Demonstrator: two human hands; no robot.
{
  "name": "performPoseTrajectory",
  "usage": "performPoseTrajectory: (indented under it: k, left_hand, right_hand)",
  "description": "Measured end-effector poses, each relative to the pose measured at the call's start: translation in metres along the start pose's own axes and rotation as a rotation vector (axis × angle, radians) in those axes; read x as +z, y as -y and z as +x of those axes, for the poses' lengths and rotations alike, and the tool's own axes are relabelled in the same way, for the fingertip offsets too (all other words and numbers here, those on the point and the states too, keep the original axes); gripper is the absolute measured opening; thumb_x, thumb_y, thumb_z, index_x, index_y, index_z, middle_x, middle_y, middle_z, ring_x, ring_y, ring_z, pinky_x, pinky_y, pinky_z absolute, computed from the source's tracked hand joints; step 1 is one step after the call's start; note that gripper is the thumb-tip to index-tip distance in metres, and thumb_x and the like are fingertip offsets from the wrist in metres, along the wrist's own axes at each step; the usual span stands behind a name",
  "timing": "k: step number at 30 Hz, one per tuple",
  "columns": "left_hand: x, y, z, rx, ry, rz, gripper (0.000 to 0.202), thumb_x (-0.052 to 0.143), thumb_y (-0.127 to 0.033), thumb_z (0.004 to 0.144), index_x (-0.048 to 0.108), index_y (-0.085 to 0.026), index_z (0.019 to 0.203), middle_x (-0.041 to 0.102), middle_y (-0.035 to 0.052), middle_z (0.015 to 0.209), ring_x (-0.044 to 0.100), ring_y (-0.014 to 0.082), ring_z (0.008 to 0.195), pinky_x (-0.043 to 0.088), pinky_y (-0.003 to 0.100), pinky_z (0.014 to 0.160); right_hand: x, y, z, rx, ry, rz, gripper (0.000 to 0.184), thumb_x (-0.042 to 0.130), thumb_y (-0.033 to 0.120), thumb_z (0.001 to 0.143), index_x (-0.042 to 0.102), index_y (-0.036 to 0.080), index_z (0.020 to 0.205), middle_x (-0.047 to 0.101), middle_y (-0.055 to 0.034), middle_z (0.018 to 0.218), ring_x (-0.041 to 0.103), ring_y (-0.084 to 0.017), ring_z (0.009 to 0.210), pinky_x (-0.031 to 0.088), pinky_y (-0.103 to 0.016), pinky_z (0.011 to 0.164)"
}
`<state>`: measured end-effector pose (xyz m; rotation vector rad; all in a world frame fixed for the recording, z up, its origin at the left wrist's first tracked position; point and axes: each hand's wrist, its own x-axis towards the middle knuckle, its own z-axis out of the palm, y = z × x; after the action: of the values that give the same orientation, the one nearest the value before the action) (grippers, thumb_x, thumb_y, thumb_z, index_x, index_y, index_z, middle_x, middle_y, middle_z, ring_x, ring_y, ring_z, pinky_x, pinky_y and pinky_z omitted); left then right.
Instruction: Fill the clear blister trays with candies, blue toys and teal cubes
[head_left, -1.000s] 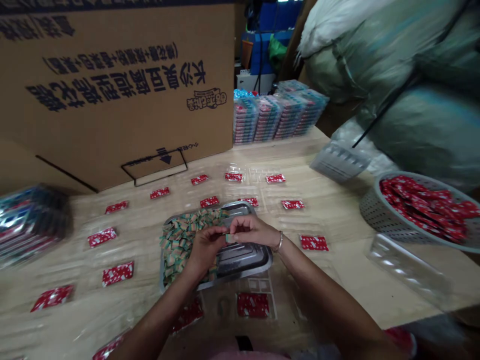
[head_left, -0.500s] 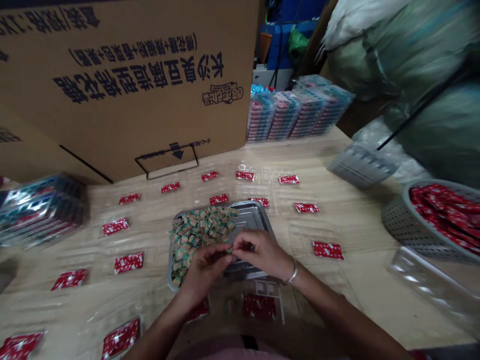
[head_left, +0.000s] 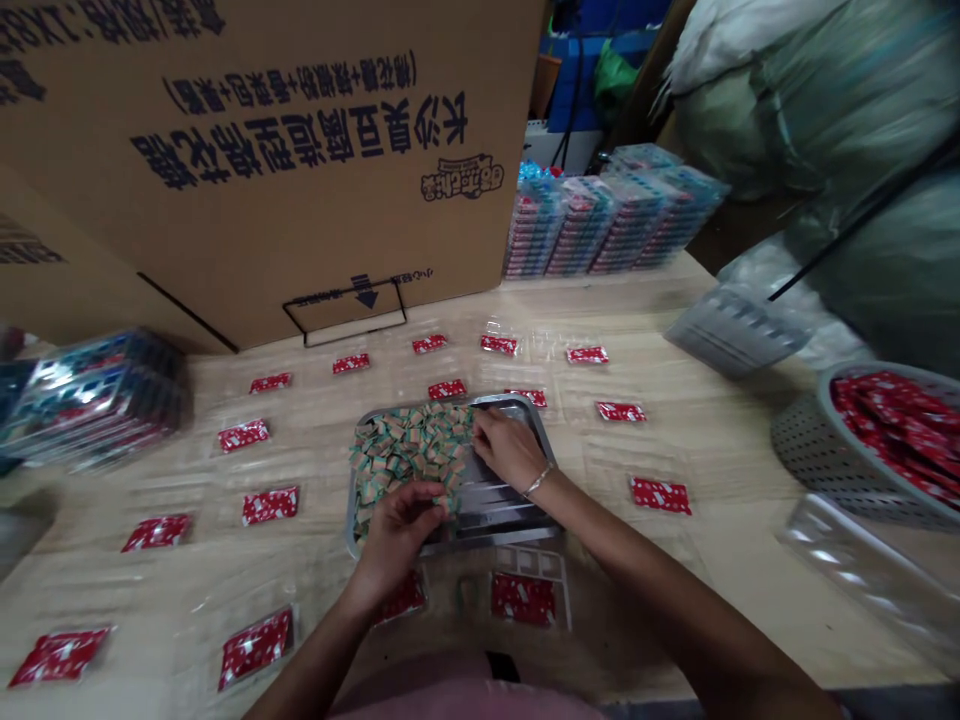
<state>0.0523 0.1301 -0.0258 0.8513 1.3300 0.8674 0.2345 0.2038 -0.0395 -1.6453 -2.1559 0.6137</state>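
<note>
A metal tray [head_left: 551, 440] holds a heap of small tan-and-green packets [head_left: 409, 440], mostly on its left side. Over the tray's near edge, my left hand [head_left: 401, 530] is closed, thumb and forefinger pinching one small tan-and-green packet [head_left: 448, 504]. My right hand [head_left: 511, 452] reaches to the heap's right edge with its fingers pinched together; what they hold, if anything, is hidden. Close to my body, red sachets with white marks, such as this sachet [head_left: 523, 598], lie in clear plastic trays.
More red sachets [head_left: 270, 504] in clear trays are spread around. A large cardboard box [head_left: 330, 220] stands at the back, with stacked filled packs [head_left: 615, 225] beside it. On the right are a grey basket [head_left: 806, 450] of red sachets and a clear plastic tray [head_left: 862, 560].
My hands, together over the tray before, have come apart. The right has moved up and away to the heap's right edge, while the left stays near the tray's front. The view has shifted slightly.
</note>
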Motion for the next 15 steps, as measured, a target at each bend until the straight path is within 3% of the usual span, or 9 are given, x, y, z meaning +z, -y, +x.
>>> performPoseTrajectory:
  k: [2, 5, 7, 11, 15]
  left_hand:
    - [0.0, 0.0, 0.0, 0.001, 0.002, -0.015, 0.031, 0.077, -0.032, 0.051, 0.068, -0.016, 0.076, 0.063, -0.0018, 0.06, 0.053, 0.0099, 0.052, 0.044, 0.021, 0.05]
    - [0.003, 0.001, 0.0, 0.027, 0.025, -0.022, 0.027, 0.076, -0.03, 0.054, 0.068, -0.016, 0.075, 0.064, -0.0012, 0.062, 0.055, 0.0105, 0.053, 0.044, 0.021, 0.051]
    - [0.007, 0.002, -0.002, 0.069, 0.067, 0.006, 0.023, 0.075, -0.027, 0.056, 0.068, -0.016, 0.074, 0.065, -0.0004, 0.064, 0.055, 0.0109, 0.055, 0.044, 0.021, 0.053]
    - [0.015, 0.002, -0.01, 0.127, 0.18, 0.018, 0.023, 0.074, -0.026, 0.059, 0.07, -0.016, 0.079, 0.07, 0.0032, 0.074, 0.061, 0.0142, 0.067, 0.048, 0.024, 0.063]
    - [0.021, 0.004, -0.022, 0.151, 0.219, 0.013, 0.025, 0.075, -0.028, 0.06, 0.068, -0.016, 0.08, 0.07, 0.0039, 0.075, 0.062, 0.0155, 0.069, 0.049, 0.026, 0.065]
  right_hand:
    - [-0.006, 0.002, -0.012, -0.058, 0.05, 0.224, 0.006, 0.054, 0.013, 0.079, 0.057, 0.017, 0.077, 0.058, -0.0022, 0.075, 0.053, -0.013, 0.067, 0.038, -0.024, 0.063]
    - [-0.016, 0.011, -0.036, -0.099, 0.265, 0.635, 0.006, 0.057, 0.022, 0.081, 0.057, 0.017, 0.078, 0.058, 0.0012, 0.069, 0.052, -0.012, 0.063, 0.039, -0.021, 0.058]
    - [-0.02, 0.019, -0.051, -0.12, 0.33, 0.717, 0.007, 0.056, 0.022, 0.082, 0.06, 0.017, 0.079, 0.06, 0.0003, 0.073, 0.054, -0.012, 0.067, 0.04, -0.022, 0.06]
    - [-0.017, 0.03, -0.072, -0.11, 0.169, 0.616, 0.007, 0.056, 0.014, 0.079, 0.061, 0.017, 0.076, 0.061, -0.0005, 0.076, 0.056, -0.013, 0.072, 0.04, -0.023, 0.066]
    - [-0.006, 0.034, -0.101, 0.018, -0.069, 0.581, 0.004, 0.058, 0.021, 0.08, 0.056, 0.019, 0.077, 0.06, -0.0009, 0.076, 0.054, -0.013, 0.071, 0.041, -0.024, 0.064]
